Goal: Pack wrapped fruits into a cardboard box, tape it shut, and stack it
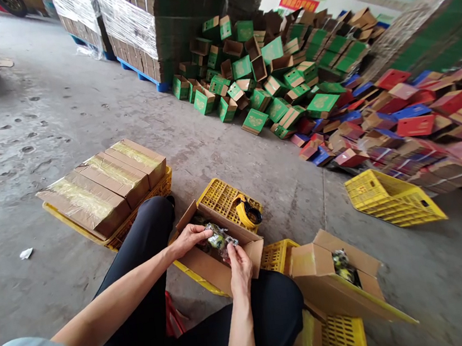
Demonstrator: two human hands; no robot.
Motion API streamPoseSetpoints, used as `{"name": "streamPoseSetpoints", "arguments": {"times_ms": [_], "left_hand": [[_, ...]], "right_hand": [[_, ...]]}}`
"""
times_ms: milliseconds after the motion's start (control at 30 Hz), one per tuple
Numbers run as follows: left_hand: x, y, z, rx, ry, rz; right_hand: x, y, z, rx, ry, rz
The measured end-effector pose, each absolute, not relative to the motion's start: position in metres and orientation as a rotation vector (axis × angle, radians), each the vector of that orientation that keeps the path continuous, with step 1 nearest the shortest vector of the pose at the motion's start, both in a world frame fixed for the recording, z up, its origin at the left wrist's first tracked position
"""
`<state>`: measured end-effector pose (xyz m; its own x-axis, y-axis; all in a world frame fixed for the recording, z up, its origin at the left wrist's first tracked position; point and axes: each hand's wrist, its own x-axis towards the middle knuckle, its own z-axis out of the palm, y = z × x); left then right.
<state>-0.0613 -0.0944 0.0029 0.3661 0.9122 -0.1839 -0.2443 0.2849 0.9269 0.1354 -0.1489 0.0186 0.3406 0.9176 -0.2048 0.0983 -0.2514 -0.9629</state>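
Left-hand grip (pixel 191 238): fingers pinch one end of a clear-wrapped green packet (pixel 219 238).
Right-hand grip (pixel 239 266): thumb and fingers hold the packet's other end.
Carton between the knees (pixel 212 266): open beneath both hands, more wrapped contents partly visible inside.
Tape dispenser (pixel 244 213): yellow and black, resting on a yellow crate (pixel 216 196) just beyond the carton.
At left: three taped cartons (pixel 103 180) sit side by side in another yellow crate (pixel 117 242).
At right: a second open carton (pixel 321 282) shows wrapped goods (pixel 344 267) inside.
Warehouse floor (pixel 36 163): green boxes (pixel 255 120) lie heaped beside red and blue ones (pixel 415 125), near plastic-wrapped cardboard stacks (pixel 131 25).
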Motion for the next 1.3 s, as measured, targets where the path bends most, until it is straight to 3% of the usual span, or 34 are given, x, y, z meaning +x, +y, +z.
{"name": "streamPoseSetpoints", "arguments": {"times_ms": [800,1067,1300], "left_hand": [[-0.058,-0.092,-0.006,0.899,0.825,0.886],[-0.059,-0.094,0.001,0.829,0.898,0.848],[-0.058,-0.091,-0.007,0.676,0.938,0.943]], "right_hand": [[0.138,-0.149,0.009,-1.551,-0.812,1.057],[0.131,-0.152,0.025,-1.376,-1.207,0.989],[0.149,-0.146,-0.002,-1.578,-0.853,0.937]]}}
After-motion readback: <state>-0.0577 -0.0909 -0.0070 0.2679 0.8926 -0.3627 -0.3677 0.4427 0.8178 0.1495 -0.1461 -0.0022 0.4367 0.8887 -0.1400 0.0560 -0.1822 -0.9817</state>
